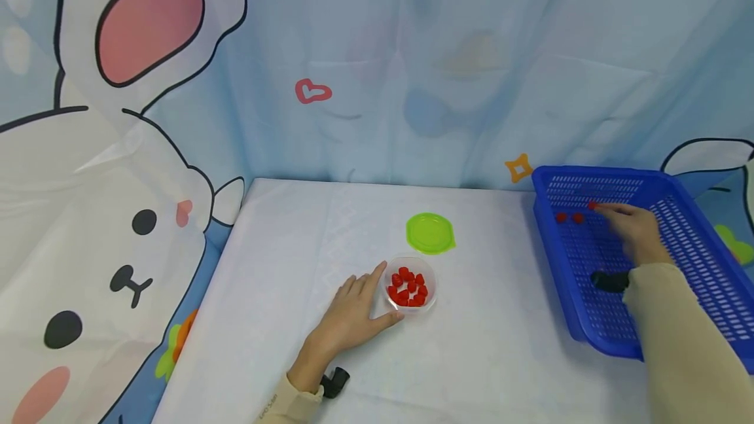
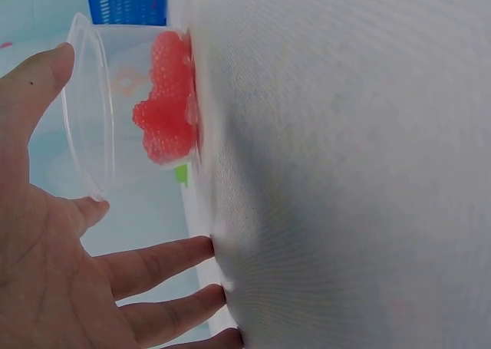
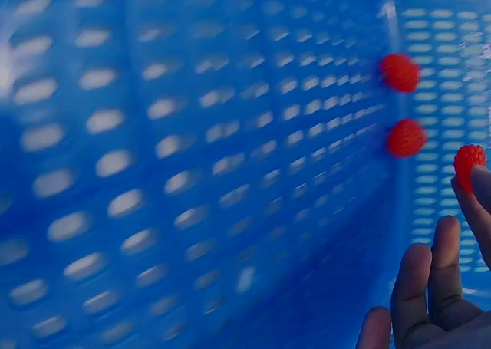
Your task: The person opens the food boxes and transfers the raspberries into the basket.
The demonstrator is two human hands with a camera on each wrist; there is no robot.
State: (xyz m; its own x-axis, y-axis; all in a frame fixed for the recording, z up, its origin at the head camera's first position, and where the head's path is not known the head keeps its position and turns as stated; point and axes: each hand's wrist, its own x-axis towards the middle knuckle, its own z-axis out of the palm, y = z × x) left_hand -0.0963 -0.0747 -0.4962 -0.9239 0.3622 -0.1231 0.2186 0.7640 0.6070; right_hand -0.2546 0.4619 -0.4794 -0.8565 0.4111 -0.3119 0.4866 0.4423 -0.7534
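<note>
In the head view a clear round plastic tub (image 1: 432, 285) holding several red raspberries (image 1: 403, 296) stands on the white cloth. My left hand (image 1: 350, 313) reaches it from the left, thumb and index finger spread along the rim. The left wrist view shows the other fingers (image 2: 157, 268) stretched out, their tips down on the cloth. Over inside the blue basket (image 1: 556, 293), my right hand (image 1: 636, 231) pinches one raspberry (image 3: 469, 165) between thumb and index finger, the rest loosely bent. Two more raspberries (image 3: 404, 138) lie in the basket near that hand.
A green lid (image 1: 430, 233) lies flat just behind the tub. The blue basket takes up the table's right side, its perforated walls standing around my right hand. A printed curtain (image 1: 377, 70) hangs along the table's back edge.
</note>
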